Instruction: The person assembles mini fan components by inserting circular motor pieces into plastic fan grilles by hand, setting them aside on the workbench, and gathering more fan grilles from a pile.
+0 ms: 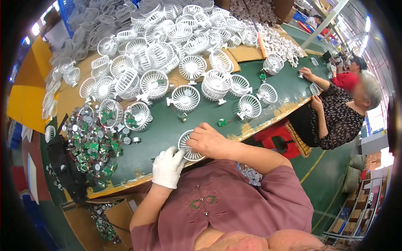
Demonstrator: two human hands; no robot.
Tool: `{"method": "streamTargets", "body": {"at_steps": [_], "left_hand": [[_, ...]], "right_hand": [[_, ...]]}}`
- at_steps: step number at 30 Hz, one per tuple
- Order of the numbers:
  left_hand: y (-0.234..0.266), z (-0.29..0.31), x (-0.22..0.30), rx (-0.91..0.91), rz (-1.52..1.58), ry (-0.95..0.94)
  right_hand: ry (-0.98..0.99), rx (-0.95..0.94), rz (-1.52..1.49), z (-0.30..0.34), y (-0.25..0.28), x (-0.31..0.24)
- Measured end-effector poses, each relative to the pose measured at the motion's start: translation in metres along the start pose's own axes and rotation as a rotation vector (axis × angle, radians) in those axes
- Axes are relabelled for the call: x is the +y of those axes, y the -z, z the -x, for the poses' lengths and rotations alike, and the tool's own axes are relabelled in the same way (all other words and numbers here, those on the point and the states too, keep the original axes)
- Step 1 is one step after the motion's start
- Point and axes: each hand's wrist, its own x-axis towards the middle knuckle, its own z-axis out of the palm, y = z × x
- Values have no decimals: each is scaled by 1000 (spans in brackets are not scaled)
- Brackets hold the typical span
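Two hands meet over one white fan cage (192, 155) in the head view, at the centre of the frame, by the near edge of the green tabletop (161, 130). The left hand (167, 168), gloved in white, appears to have its fingers closed on the cage's left rim. The bare right hand (208, 140) lies over the upper right of the cage with its fingers bent inward; the tips are partly hidden, so how far they are open, and whether they grip anything small, cannot be told.

Above lie loose cages, backed by a large heap of fan cages (157, 34) at upper centre; a pile of small motors with green boards (93, 144) occupies the left. A single green circuit board (222, 122) rests just right of centre.

The step in hand is judged to be close work on this one cage. A next move would call for a steady rim under the gloved fingers and clear room for the bare ones.
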Motion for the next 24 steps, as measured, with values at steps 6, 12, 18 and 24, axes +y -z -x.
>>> {"method": "streamTargets", "body": {"at_steps": [6,12,18,24], "left_hand": [[3,-3,-2,-34,43,-9],[1,-3,-4,-13,17,-58],[-2,-3,-5,18,-3,-83],[-7,-1,-6,100,-38,-116]], "right_hand": [[9,-52,-51,2,0,3],[48,-37,-25,0,2,0],[59,-90,55,-6,2,-1],[18,-2,-54,1,-2,1]]}}
